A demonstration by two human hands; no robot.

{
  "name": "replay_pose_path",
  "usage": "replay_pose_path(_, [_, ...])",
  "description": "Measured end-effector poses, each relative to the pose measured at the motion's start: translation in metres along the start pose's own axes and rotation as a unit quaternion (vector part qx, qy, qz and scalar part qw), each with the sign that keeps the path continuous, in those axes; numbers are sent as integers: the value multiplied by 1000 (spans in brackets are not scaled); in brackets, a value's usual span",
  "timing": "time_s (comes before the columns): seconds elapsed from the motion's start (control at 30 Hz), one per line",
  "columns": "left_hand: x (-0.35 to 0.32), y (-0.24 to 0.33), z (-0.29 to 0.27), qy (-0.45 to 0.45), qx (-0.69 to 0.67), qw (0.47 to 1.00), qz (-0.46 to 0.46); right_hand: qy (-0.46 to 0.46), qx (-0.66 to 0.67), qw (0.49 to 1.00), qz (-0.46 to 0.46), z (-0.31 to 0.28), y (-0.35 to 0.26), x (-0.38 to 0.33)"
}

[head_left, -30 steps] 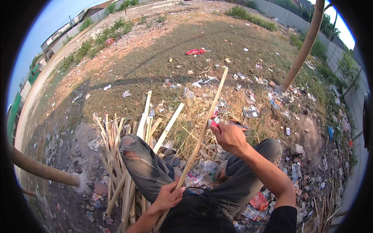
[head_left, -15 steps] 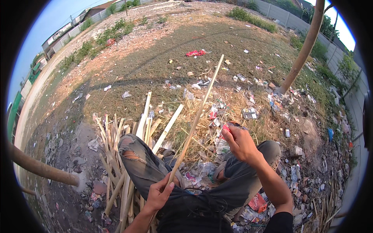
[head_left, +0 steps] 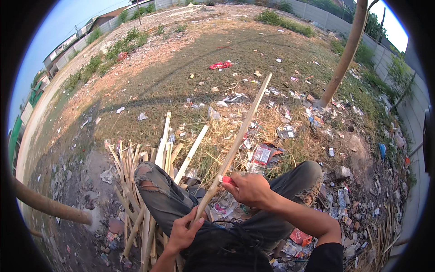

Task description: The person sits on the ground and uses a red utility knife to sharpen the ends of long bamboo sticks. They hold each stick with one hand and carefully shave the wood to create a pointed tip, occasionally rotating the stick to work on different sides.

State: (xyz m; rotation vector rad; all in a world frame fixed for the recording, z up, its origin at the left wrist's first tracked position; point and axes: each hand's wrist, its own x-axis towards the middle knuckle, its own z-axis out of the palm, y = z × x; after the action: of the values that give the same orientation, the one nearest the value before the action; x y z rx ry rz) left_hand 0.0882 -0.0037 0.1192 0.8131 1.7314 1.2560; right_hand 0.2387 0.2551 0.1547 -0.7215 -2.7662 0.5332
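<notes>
A long pale wooden stick slants from my lap up and to the right, its far end over the grass. My left hand is wrapped round its lower part, close to my left thigh. Against the stick's middle, my right hand grips a small red-handled tool. A whitish bit shows where the tool meets the wood; its working end is too small to make out. Beside my left knee lies a heap of split wooden strips, and one loose strip points away from me.
My crossed legs in torn trousers frame the work. Litter and dry straw cover the ground ahead. Wooden posts stand at right and left. A grey wall runs along the right side. More thin sticks lie at lower right.
My right hand has come down and left, bringing the red-handled tool onto the stick. The stick's far end has shifted right and lower, while my left hand still grips its lower part.
</notes>
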Motion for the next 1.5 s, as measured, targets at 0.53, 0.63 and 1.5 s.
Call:
replay_pose_path(0.53, [1,-6,-19,12,84,995,45,0,2,1000,-4,-15,9,13])
replay_pose_path(0.63, [2,-11,-23,15,120,991,52,154,32,986,57,-30,70,48])
replay_pose_path(1.5, [-7,-31,-65,62,210,969,113,184,86,956,212,-114,88,29])
